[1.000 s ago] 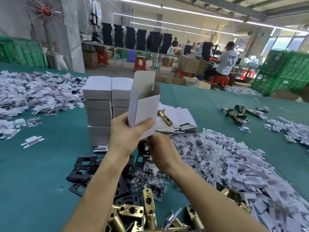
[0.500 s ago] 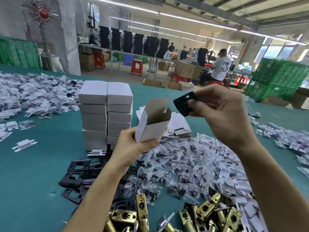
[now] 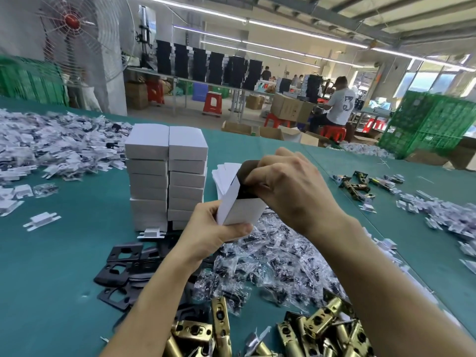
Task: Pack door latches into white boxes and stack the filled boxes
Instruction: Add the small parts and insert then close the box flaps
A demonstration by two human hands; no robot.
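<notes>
White box is up off the worktop, just right of the stack of closed boxes, with its open mouth tipped up and to the right. A black plate is entering that mouth, its lower part inside the card and its top edge showing above the rim. To do this well, I judge the plate should slide down flat against one wall, leaving the middle free for a latch body, and I should not let go until it bottoms out. The card looks thin, so the hold on the box wants to be firm enough to stop it twisting but not so hard that the walls bow in and jam the plate. My left hand is clamped on the lower half of the box, thumb lying across the front face and the fingers behind, the forearm rising from below. My right hand comes over from the right, knuckles up, its curled fingers pinching the plate's top edge directly above the mouth. Below the hands lie clear bags of small dark parts, loose black plates to the left, and brass latches nearest me, all within easy reach for the next pick.
</notes>
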